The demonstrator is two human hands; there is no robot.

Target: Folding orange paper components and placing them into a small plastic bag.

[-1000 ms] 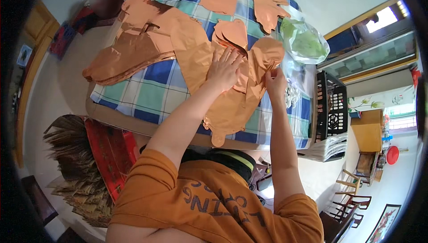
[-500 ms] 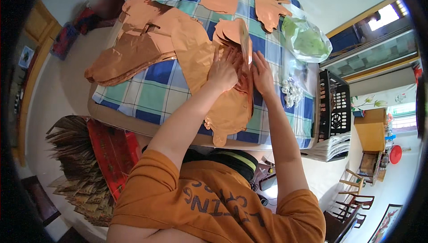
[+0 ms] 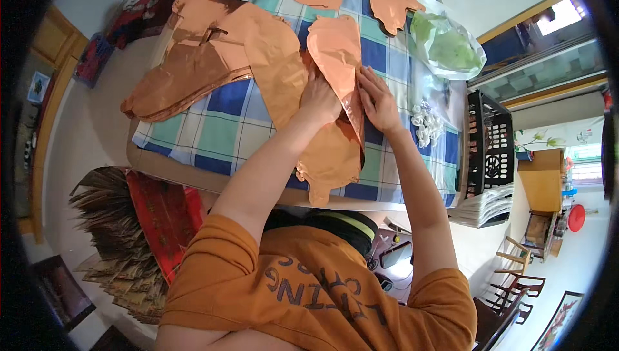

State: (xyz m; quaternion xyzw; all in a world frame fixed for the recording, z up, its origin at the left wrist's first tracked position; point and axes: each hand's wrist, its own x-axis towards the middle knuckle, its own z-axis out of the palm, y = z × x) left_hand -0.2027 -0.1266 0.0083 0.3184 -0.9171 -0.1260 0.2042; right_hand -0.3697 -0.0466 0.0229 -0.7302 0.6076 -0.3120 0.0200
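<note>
Since a moment ago, both hands have drawn together and a flap of the copper foil sheet (image 3: 335, 48) stands folded up between them. A clear bag (image 3: 451, 45) and a black crate (image 3: 493, 148) sit to the right on the checked worktop (image 3: 219, 128). The left hand (image 3: 320, 98) lies flat on the foil, its grip spread; the right hand (image 3: 379, 101) presses the fold with fingers straight.

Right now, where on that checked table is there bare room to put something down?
The blue-and-green checked tablecloth lies bare at the near left, between the heap of copper foil sheets and the table edge. A narrower strip shows beyond the right hand, beside the small white pieces. The middle is crowded with foil under the left hand.
</note>
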